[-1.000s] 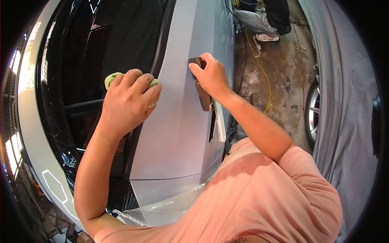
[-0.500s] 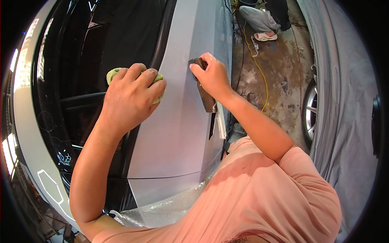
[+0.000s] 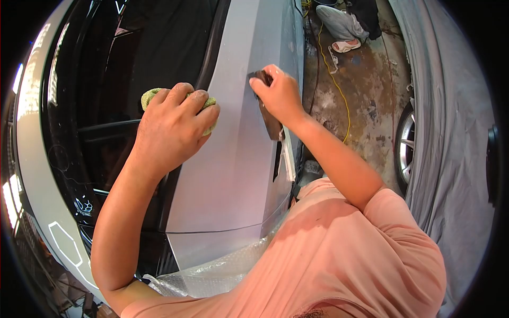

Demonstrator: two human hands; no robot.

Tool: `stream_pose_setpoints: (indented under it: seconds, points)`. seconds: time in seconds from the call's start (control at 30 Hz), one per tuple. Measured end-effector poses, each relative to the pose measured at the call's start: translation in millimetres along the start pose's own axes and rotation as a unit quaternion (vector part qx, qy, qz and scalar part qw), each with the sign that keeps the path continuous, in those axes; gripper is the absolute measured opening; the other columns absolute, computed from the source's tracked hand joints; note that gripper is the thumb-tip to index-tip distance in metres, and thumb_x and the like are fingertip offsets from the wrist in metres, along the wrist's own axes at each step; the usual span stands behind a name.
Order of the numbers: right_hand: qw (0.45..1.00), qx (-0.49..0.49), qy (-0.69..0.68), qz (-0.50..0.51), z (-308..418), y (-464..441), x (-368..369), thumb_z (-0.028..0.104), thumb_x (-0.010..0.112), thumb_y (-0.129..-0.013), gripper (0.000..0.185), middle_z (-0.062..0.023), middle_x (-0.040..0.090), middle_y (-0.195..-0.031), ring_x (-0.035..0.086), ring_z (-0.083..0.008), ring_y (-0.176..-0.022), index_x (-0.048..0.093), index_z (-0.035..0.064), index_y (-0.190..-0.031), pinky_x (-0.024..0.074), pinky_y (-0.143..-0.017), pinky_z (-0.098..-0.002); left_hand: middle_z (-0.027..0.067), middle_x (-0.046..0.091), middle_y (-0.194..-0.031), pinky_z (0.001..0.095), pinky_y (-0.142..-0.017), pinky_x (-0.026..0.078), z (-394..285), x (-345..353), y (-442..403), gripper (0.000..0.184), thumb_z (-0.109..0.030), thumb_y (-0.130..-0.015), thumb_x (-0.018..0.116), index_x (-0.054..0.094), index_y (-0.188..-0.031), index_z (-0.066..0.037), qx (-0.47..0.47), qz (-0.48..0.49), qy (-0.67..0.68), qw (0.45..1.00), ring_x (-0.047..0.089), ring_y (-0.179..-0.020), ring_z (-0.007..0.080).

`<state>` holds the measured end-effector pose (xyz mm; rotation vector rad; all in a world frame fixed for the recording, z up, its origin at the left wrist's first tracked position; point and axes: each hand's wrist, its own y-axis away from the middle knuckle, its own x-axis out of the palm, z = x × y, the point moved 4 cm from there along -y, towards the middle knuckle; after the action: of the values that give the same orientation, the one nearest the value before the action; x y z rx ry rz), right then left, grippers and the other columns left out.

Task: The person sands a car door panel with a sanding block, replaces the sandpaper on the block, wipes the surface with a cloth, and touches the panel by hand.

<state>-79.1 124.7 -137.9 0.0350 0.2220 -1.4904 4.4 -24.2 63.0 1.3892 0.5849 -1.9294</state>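
My left hand [image 3: 172,124] is closed round a crumpled light-green cloth [image 3: 150,97], above the edge between the dark glass and the grey panel. Most of the cloth is hidden under my palm and fingers. On the sloping side of the grey car body panel [image 3: 222,164], my right hand [image 3: 283,98] grips a long dark sanding block [image 3: 271,123] by its far end. The block lies lengthwise along the panel, with its near end beside a slot in the bodywork.
Dark car glass [image 3: 164,47] spreads to the left. Clear plastic sheeting [image 3: 212,275] hangs by the near panel edge. On the right, a yellow cable [image 3: 339,87] runs over the stained floor, near another person's leg [image 3: 339,24]. A grey cover [image 3: 445,132] drapes a second vehicle with its wheel [image 3: 406,143] showing.
My right hand has slid the sanding block a little way forward along the panel, away from my body. My left hand with the cloth has hardly moved.
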Motion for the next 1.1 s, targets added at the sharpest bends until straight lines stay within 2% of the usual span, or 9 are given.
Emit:
stream_pose_setpoints:
  seconds: [0.23, 0.37, 0.4, 0.6, 0.7, 0.8, 0.9, 1.0, 1.1]
  points:
    - [1.000, 0.017, -0.015, 0.018, 1, -16, -5, 0.024, 0.075, -0.093, 0.030, -0.0141, 0.064, -0.075, 0.059, -0.0218, -0.067, 0.068, -0.0044, -0.099, 0.0506, -0.068, -0.0374, 0.0018, 0.073, -0.117, 0.0422, -0.093, 0.056, 0, -2, 0, 0.041, -0.015, -0.070, 0.091, 0.074, -0.107, -0.014, 0.000, 0.002, -0.006, 1.000, 0.066, -0.116, 0.0259]
    - [1.000, -0.006, -0.013, 0.017, 0, 4, -3, 0.023, 0.075, -0.092, 0.028, -0.0139, 0.064, -0.075, 0.060, -0.0222, -0.067, 0.069, -0.0041, -0.098, 0.0507, -0.068, -0.0373, 0.0014, 0.073, -0.118, 0.0426, -0.094, 0.056, 1, 0, 0, 0.042, -0.015, -0.070, 0.092, 0.074, -0.108, -0.014, -0.005, 0.013, -0.002, 1.000, 0.066, -0.117, 0.0257]
    - [0.999, -0.033, -0.013, 0.003, -1, 2, -3, 0.024, 0.075, -0.092, 0.029, -0.0151, 0.066, -0.076, 0.062, -0.0243, -0.068, 0.069, -0.0037, -0.099, 0.0516, -0.069, -0.0378, 0.0013, 0.073, -0.118, 0.0426, -0.094, 0.056, 1, 0, 0, 0.042, -0.015, -0.070, 0.092, 0.074, -0.108, -0.014, -0.005, 0.015, -0.002, 1.000, 0.066, -0.118, 0.0256]
    - [0.999, -0.031, 0.007, 0.005, -2, -12, -4, 0.024, 0.076, -0.092, 0.029, -0.0174, 0.069, -0.080, 0.066, -0.0298, -0.071, 0.070, -0.0034, -0.100, 0.0532, -0.071, -0.0395, 0.0025, 0.072, -0.121, 0.0452, -0.094, 0.058, 1, 3, 1, 0.046, -0.012, -0.072, 0.091, 0.074, -0.114, -0.018, -0.004, 0.024, 0.001, 1.000, 0.066, -0.118, 0.0270]
    - [0.999, -0.042, 0.030, 0.010, 0, -4, -4, 0.025, 0.076, -0.092, 0.030, -0.0174, 0.070, -0.081, 0.066, -0.0298, -0.071, 0.070, -0.0035, -0.100, 0.0533, -0.072, -0.0398, 0.0023, 0.072, -0.121, 0.0452, -0.094, 0.058, 2, 3, 2, 0.046, -0.012, -0.072, 0.090, 0.073, -0.114, -0.018, -0.004, 0.031, 0.003, 0.999, 0.066, -0.118, 0.0270]
    - [0.999, -0.040, 0.003, -0.007, -5, -19, -1, 0.026, 0.076, -0.092, 0.031, -0.0179, 0.069, -0.081, 0.066, -0.0304, -0.072, 0.070, -0.0035, -0.099, 0.0531, -0.072, -0.0398, 0.0007, 0.073, -0.115, 0.0418, -0.091, 0.055, -1, 0, 0, 0.040, -0.013, -0.070, 0.091, 0.074, -0.106, -0.015, 0.001, 0.001, 0.001, 1.000, 0.066, -0.115, 0.0253]
    - [0.999, -0.048, 0.010, -0.012, -3, -21, -3, 0.025, 0.077, -0.091, 0.031, -0.0187, 0.069, -0.081, 0.065, -0.0306, -0.071, 0.069, -0.0039, -0.099, 0.0528, -0.071, -0.0394, 0.0006, 0.072, -0.115, 0.0417, -0.091, 0.055, -1, 1, 0, 0.039, -0.014, -0.070, 0.091, 0.073, -0.105, -0.015, 0.003, 0.001, 0.001, 1.000, 0.066, -0.115, 0.0252]
    - [0.998, -0.045, 0.037, 0.034, 3, -6, -7, 0.024, 0.077, -0.092, 0.030, -0.0156, 0.069, -0.080, 0.064, -0.0237, -0.070, 0.070, -0.0039, -0.100, 0.0523, -0.069, -0.0373, 0.0006, 0.072, -0.115, 0.0419, -0.090, 0.055, 0, 1, 0, 0.038, -0.014, -0.070, 0.090, 0.073, -0.104, -0.015, 0.001, 0.004, 0.003, 1.000, 0.067, -0.115, 0.0254]
    - [0.996, -0.007, -0.012, 0.086, -2, 2, -12, 0.023, 0.078, -0.092, 0.029, -0.0109, 0.068, -0.079, 0.060, -0.0160, -0.069, 0.070, -0.0033, -0.101, 0.0509, -0.067, -0.0347, 0.0022, 0.072, -0.121, 0.0454, -0.094, 0.058, 0, 4, 2, 0.045, -0.012, -0.072, 0.089, 0.074, -0.114, -0.018, 0.001, 0.033, -0.001, 0.999, 0.066, -0.119, 0.0274]
